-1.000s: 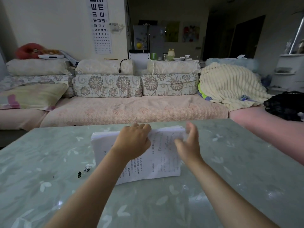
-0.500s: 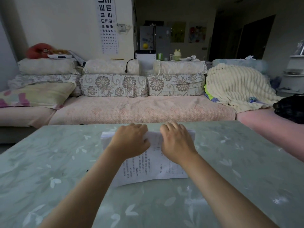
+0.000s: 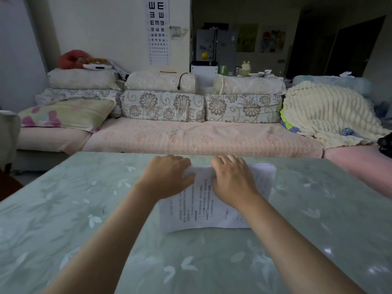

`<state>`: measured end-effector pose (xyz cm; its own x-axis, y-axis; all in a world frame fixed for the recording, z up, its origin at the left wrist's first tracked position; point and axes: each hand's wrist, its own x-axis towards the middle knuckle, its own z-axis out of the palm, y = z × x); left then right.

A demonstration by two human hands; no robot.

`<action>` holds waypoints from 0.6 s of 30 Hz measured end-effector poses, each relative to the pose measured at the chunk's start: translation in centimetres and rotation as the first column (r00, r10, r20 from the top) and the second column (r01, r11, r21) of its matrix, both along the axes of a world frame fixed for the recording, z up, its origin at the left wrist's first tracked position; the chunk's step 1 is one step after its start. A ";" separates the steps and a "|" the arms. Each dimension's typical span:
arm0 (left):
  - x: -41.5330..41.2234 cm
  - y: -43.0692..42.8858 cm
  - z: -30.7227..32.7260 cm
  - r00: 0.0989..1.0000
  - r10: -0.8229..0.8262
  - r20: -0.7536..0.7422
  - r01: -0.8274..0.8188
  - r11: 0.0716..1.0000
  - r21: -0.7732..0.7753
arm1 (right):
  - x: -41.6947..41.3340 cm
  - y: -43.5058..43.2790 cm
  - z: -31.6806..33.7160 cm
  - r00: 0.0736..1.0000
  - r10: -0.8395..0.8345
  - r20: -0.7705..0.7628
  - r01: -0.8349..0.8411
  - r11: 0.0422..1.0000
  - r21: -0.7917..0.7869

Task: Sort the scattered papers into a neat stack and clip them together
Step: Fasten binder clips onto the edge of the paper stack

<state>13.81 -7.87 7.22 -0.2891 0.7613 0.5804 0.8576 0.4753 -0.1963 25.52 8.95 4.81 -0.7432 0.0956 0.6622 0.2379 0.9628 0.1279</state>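
Fingers (image 3: 177,159) of your left hand (image 3: 167,177) are curled over the far top edge of the paper stack (image 3: 203,209). The fingers (image 3: 230,159) of your right hand (image 3: 233,179) wrap the same edge just beside them. Both hands grip the sheets, knuckles up, with only a narrow strip of paper showing between them.

The stack sits near the middle of the green, leaf-patterned table (image 3: 84,209), a little toward its far side. Its lower edge rests on the tabletop, and the top appears lifted and leaned toward you, so the printed front sheet faces you. The lines of print run sideways and are too small to read. Your left hand hides the stack's upper left corner. The upper right corner pokes out past your right hand, and the edges of several sheets show there, not quite flush.

Both forearms reach in from the near edge, one on each side of the stack.

Behind the table is a sofa (image 3: 191,141) with a pink cover and floral cushions (image 3: 163,106). A cream ribbed blanket (image 3: 328,115) is heaped at its right end. An eye chart (image 3: 159,30) hangs on the wall above.
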 end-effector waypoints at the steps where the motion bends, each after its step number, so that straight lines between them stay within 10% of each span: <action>1: -0.7 -1.4 -0.1 0.996 0.006 0.093 -0.011 0.998 0.059 | 0.0 0.0 0.0 1.000 -0.012 0.003 0.012 1.000 0.007; 5: -3.6 -7.0 -3.9 0.774 -0.167 0.611 -0.168 0.876 0.452 | -0.3 0.0 -0.1 0.999 -0.036 0.013 0.036 0.999 0.030; 7: -5.2 -8.6 -7.3 0.691 -0.073 0.719 -0.310 0.869 0.386 | -0.5 0.0 -0.1 0.998 -0.052 0.019 0.052 0.998 0.031; 12: -6.9 -10.4 -13.7 0.707 0.360 0.609 -0.312 0.931 -0.188 | -0.9 0.0 -0.4 0.998 -0.059 0.001 0.059 0.997 0.041; 18: -6.6 -9.6 -14.9 0.689 0.353 0.632 -0.351 0.927 -0.135 | -1.2 -0.1 -0.5 0.997 -0.076 0.000 0.076 0.996 0.040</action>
<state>7.17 -17.43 -7.64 -0.8343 0.5284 0.1572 0.5488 0.7689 0.3282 24.32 8.87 4.32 -0.7360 0.1252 0.6653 0.3096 0.9362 0.1664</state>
